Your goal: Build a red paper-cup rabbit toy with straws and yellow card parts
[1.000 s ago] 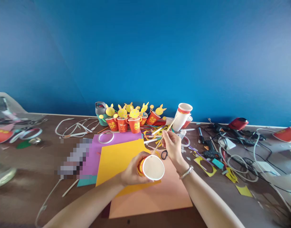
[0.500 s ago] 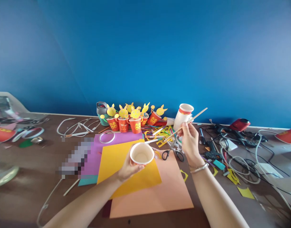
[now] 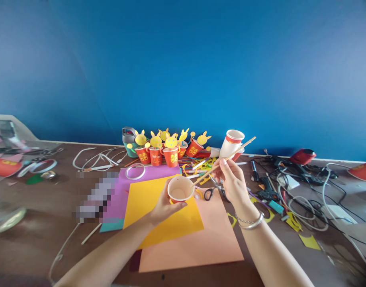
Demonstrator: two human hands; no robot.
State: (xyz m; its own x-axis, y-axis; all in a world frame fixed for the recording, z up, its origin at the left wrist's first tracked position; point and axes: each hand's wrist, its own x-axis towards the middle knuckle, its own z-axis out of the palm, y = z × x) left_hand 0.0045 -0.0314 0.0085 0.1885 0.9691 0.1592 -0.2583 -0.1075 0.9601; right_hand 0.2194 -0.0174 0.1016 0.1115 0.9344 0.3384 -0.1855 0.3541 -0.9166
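Left hand [image 3: 164, 206] grips a red paper cup [image 3: 180, 190], cream inside; right hand [image 3: 233, 182] pinches a slim, pale wooden stick [image 3: 239, 149].

A brown table [image 3: 57, 207] runs along a wall, with overlapping purple [image 3: 120, 195], yellow and peach paper sheets [image 3: 200, 249] at its centre. Along the back stand a grey-and-green flask [image 3: 129, 140], red cups with yellow rabbit-eared heads [image 3: 171, 157] and a tall stack of white cups [image 3: 228, 150]. A white cable [image 3: 100, 167] loops at left; at right lie a black glue gun [image 3: 268, 194], tangled cords and a yellow paper scrap [image 3: 309, 241].
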